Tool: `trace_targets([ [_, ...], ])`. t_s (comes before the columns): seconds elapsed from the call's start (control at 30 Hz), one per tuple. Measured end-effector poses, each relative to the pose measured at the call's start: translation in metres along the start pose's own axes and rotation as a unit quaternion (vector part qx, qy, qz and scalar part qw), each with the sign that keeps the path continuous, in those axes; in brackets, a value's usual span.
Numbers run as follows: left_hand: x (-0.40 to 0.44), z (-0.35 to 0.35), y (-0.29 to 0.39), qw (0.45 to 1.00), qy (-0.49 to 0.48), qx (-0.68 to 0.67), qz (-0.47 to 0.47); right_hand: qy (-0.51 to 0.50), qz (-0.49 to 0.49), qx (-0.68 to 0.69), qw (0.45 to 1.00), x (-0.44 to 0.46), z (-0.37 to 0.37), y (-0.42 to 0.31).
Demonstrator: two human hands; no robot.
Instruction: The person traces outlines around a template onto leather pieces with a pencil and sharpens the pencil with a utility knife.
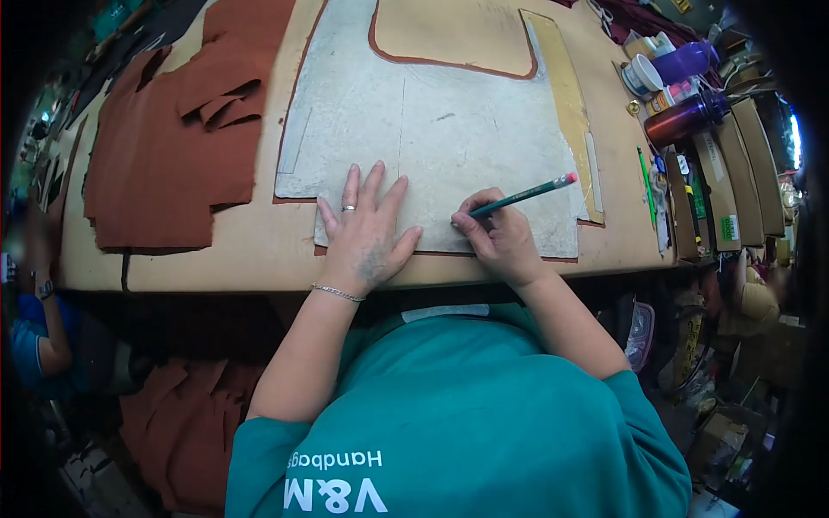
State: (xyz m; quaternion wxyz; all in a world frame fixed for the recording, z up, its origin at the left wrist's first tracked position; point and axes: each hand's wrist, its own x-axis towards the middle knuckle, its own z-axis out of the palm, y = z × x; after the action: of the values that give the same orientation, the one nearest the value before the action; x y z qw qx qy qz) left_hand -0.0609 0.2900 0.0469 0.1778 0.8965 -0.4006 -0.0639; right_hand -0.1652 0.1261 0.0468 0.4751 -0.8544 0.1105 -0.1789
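A large grey pattern template with a rounded cutout at its far side lies flat on the table. Reddish-brown material shows as a thin border along its edges. My left hand presses on the template's near left part, fingers spread, with a ring and a bracelet on it. In my right hand is a green pencil, its pink eraser end pointing up and right. The pencil's tip is hidden by my fingers, close to the template's near edge. Yellowish tape runs down the template's right side.
Reddish-brown material lies on the table at left, with more material below the table. At right stand a dark bottle, a white tub, a green pen and cardboard boxes. Another person's arm shows at far left.
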Motion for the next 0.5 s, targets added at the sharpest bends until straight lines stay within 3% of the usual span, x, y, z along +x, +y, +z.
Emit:
trace_targets([
  [0.13, 0.001, 0.0, -0.001, 1.0, -0.014, 0.0, -0.015, 0.005, -0.036, -0.029, 0.999, 0.002, -0.005, 0.006],
  [0.37, 0.001, 0.001, -0.001, 0.999, -0.017, -0.019, -0.023, 0.022, 0.066, -0.08, 0.994, -0.001, -0.041, 0.017],
  [0.47, -0.001, 0.001, -0.003, 0.999, 0.027, -0.044, -0.009, 0.175, 0.1, 0.197, 0.959, 0.003, -0.044, 0.02],
  [0.5, -0.001, 0.001, -0.008, 0.99, 0.06, -0.129, 0.002, 0.163, 0.11, 0.222, 0.955, 0.002, -0.044, 0.022],
])
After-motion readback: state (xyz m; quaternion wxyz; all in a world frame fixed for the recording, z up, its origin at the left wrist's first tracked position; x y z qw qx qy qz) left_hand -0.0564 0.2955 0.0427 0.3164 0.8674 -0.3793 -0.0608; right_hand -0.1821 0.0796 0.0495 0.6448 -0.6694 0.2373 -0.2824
